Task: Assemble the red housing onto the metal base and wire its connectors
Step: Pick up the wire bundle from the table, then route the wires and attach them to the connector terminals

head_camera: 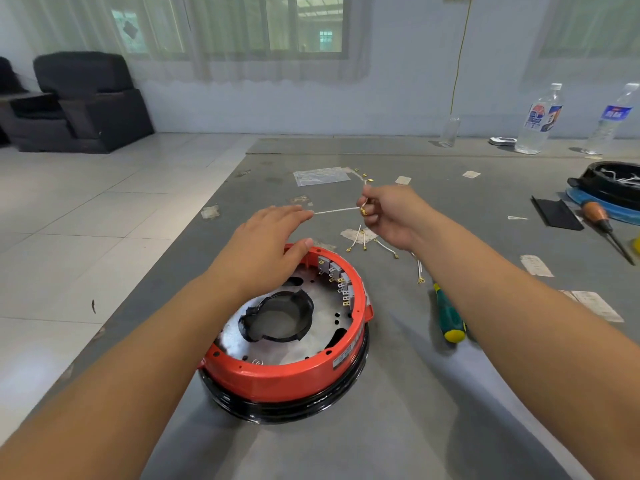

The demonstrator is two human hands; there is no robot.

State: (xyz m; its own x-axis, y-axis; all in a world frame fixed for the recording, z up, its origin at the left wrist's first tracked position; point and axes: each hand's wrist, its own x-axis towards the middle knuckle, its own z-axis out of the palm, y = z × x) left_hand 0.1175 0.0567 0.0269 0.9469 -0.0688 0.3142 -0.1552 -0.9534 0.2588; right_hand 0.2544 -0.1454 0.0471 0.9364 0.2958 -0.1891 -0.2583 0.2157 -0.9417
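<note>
Red housing (277, 372) already sits around the metal base (325, 317) in front of us on the desk (450, 410), so we judge the first half of the task done; whether it is fastened down we cannot tell. The wiring looks barely begun: the row of connectors (341, 284) along the housing's inner far-right wall shows bare brass tabs with no wires on them. Our right hand (391, 216) is closed in a pinch on a white wire (334, 211) near its brass terminal, and our left hand (266, 251), fingers loosely spread, touches the wire's other end at its fingertips while the thumb rests by the housing's far rim. The wire hangs stretched between the two hands, above and just beyond the housing, well short of the connectors. More loose wires (367, 240) lie on the desk beyond it, and a green screwdriver (448, 315) lies just to its right.
</note>
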